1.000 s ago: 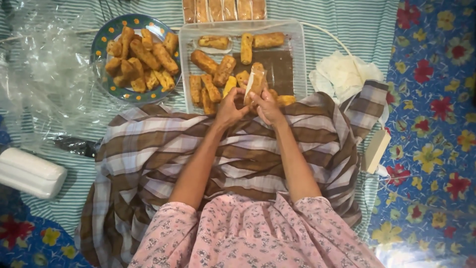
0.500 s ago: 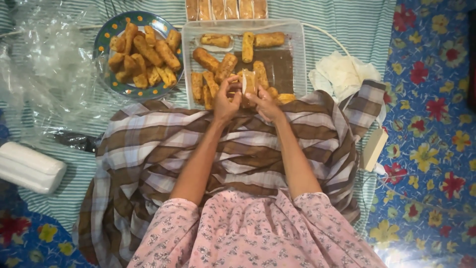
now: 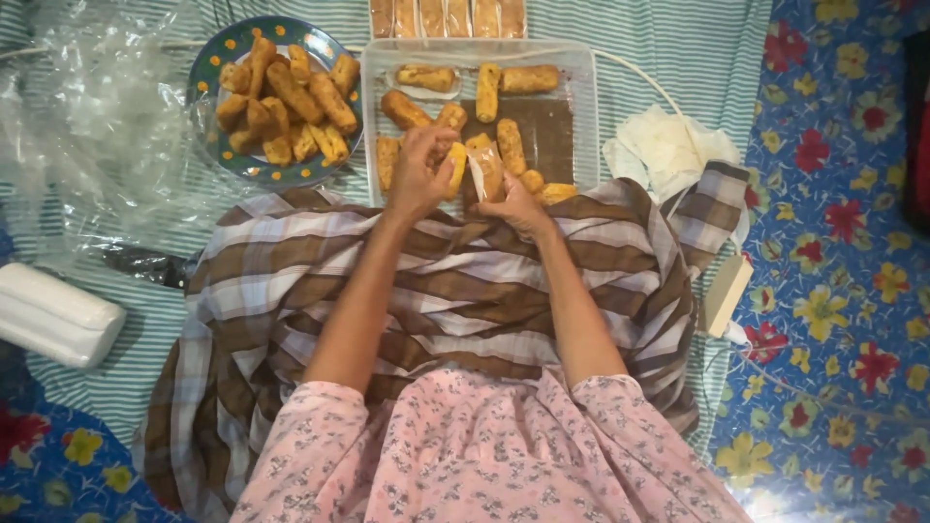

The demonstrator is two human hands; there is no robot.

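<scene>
Head cam looks straight down at both forearms stretched out over a lap covered in brown-and-white plaid cloth [image 3: 436,291], elbows tucked near a pink floral top [image 3: 484,455]. Both hands meet just at the near edge of a clear plastic tray [image 3: 581,87].

Left hand [image 3: 418,174] is curled with the knuckles up, fingers pinched on a small yellowish fried roll [image 3: 455,167]. Right hand [image 3: 523,205] sits just beside it, palm turned inward, fingers closed around a roll in a thin clear wrapper [image 3: 487,167]. The two hands are nearly touching, and I honestly can't tell whether the left fingers also grip the wrapper edge, since it's too small and see-through.

Right past the fingertips the tray holds more golden fried rolls [image 3: 509,145], some on a brown sheet. Beyond the left hand and off to its outer side there's a blue dotted plate [image 3: 218,58] piled with the same rolls. Farther out on that side lies crumpled clear plastic [image 3: 97,126], and nearer the left elbow a white oblong container [image 3: 53,315]. Out past the right hand there's a bunched white cloth [image 3: 664,145], and close to the right forearm a small pale box [image 3: 725,293]. Everything sits on striped green fabric [image 3: 697,48] with a blue flowery mat [image 3: 843,242] alongside.
</scene>
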